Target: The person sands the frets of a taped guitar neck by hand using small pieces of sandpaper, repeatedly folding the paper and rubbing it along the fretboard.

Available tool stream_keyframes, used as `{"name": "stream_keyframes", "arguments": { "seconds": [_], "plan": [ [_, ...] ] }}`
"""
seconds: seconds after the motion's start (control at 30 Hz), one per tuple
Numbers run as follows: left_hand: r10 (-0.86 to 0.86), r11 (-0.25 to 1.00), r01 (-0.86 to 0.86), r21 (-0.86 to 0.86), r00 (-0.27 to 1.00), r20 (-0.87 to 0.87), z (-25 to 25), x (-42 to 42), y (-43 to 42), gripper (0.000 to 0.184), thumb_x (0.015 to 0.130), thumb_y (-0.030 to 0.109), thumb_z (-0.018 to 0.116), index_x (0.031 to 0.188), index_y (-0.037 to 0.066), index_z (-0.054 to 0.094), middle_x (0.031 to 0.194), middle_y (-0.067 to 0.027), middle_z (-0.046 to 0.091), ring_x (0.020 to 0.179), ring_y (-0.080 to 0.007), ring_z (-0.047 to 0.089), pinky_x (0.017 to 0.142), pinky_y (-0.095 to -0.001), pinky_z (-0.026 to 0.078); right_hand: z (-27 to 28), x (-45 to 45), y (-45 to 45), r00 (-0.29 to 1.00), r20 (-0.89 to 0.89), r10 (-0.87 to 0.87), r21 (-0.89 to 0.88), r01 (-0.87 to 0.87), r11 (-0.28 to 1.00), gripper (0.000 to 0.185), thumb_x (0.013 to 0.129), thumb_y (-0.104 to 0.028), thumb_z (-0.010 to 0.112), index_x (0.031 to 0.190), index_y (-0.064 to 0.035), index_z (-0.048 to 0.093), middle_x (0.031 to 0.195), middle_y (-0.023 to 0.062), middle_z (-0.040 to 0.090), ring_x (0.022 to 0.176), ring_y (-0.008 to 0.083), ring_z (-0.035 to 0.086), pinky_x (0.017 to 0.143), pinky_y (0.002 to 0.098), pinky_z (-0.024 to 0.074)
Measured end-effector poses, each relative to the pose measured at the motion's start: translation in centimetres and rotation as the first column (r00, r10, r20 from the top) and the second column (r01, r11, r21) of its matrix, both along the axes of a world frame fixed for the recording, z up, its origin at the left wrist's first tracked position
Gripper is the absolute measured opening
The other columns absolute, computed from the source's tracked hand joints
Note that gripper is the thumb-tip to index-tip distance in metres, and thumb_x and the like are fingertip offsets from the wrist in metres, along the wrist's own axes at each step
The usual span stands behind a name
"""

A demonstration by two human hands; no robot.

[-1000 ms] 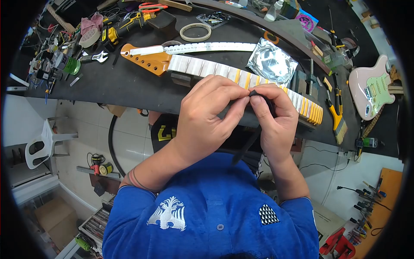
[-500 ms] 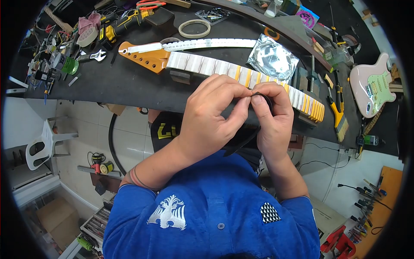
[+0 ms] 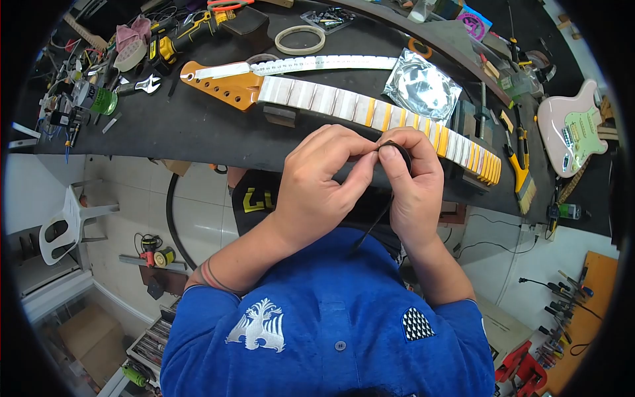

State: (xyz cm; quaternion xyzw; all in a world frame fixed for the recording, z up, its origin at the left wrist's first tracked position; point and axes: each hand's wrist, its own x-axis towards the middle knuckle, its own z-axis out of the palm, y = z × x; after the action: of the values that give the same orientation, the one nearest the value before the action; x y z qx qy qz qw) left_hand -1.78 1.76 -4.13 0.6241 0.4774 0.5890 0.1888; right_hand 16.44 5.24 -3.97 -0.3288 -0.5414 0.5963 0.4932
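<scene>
My left hand [image 3: 324, 175] and my right hand [image 3: 418, 182] meet in front of my chest, above the bench's front edge. Thumb and forefinger of each are pinched together on a thin, flexible black strip [image 3: 377, 223]. It curls through the right hand, and its loose end hangs below toward my blue shirt. The strip's material cannot be made out. Just beyond my fingers lies a guitar neck [image 3: 311, 96] with an orange-brown headstock [image 3: 231, 89]. White and yellow tape covers its fingerboard between the frets. A block [image 3: 280, 116] supports it near the headstock.
Behind the neck lie a white notched ruler [image 3: 311, 64], a tape roll [image 3: 299, 40] and a shiny silver packet [image 3: 423, 86]. An adjustable wrench [image 3: 147, 84] and a yellow drill [image 3: 165, 53] sit left. Rightward are a yellow-handled brush [image 3: 521, 178] and a pale pink guitar body [image 3: 569, 129].
Both hands have shifted slightly left, still pinching the strip. Its hanging end has turned and now looks narrower.
</scene>
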Motion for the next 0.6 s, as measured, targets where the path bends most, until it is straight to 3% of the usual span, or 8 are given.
{"name": "stream_keyframes", "arguments": {
  "seconds": [0.27,0.4,0.53,0.6],
  "plan": [
    [-0.055,0.998,0.054,0.028,0.998,0.030,-1.3,-1.0,0.1,0.014,0.095,-0.009,0.087,0.105,-0.001,0.081,0.101,-0.0132,0.084,0.089,-0.0297,0.080,0.081,-0.0399,0.062,-0.8,0.4,0.6,0.985,0.157,0.066,0.098,-0.082,0.992,0.015,0.114,-0.001,0.079,0.127,-0.0002,0.074,0.126,0.0070,0.074,0.116,0.0161,0.070,0.107,0.0344,0.0583],
    [-0.136,0.990,0.136,0.021,0.990,-0.033,-2.3,-2.1,0.1,0.022,0.087,-0.009,0.088,0.105,0.001,0.080,0.098,-0.0143,0.082,0.087,-0.0340,0.079,0.078,-0.0429,0.062,-0.6,1.2,1.1,0.911,0.412,0.001,0.318,-0.145,0.937,0.016,0.100,0.000,0.088,0.114,-0.0002,0.079,0.112,0.0128,0.077,0.105,0.0259,0.075,0.098,0.0380,0.0600],
    [-0.237,0.969,0.238,0.060,0.971,-0.022,-3.4,-3.1,0.9,0.025,0.085,-0.009,0.088,0.106,0.002,0.081,0.099,-0.0135,0.083,0.085,-0.0337,0.080,0.076,-0.0431,0.065,-0.1,1.0,2.7,0.901,0.433,0.006,0.494,-0.243,0.835,0.027,0.088,0.006,0.094,0.112,-0.0033,0.084,0.106,0.0144,0.083,0.094,0.0333,0.081,0.083,0.0447,0.0633],
    [-0.293,0.953,0.293,0.077,0.956,-0.008,-3.6,-3.7,1.5,0.026,0.086,-0.007,0.091,0.109,0.003,0.084,0.100,-0.0126,0.084,0.086,-0.0339,0.081,0.078,-0.0434,0.067,0.1,0.8,3.4,0.912,0.409,0.025,0.538,-0.263,0.801,0.031,0.083,0.007,0.096,0.111,-0.0053,0.087,0.105,0.0109,0.084,0.095,0.0313,0.084,0.081,0.0441,0.0627]
  ]
}}
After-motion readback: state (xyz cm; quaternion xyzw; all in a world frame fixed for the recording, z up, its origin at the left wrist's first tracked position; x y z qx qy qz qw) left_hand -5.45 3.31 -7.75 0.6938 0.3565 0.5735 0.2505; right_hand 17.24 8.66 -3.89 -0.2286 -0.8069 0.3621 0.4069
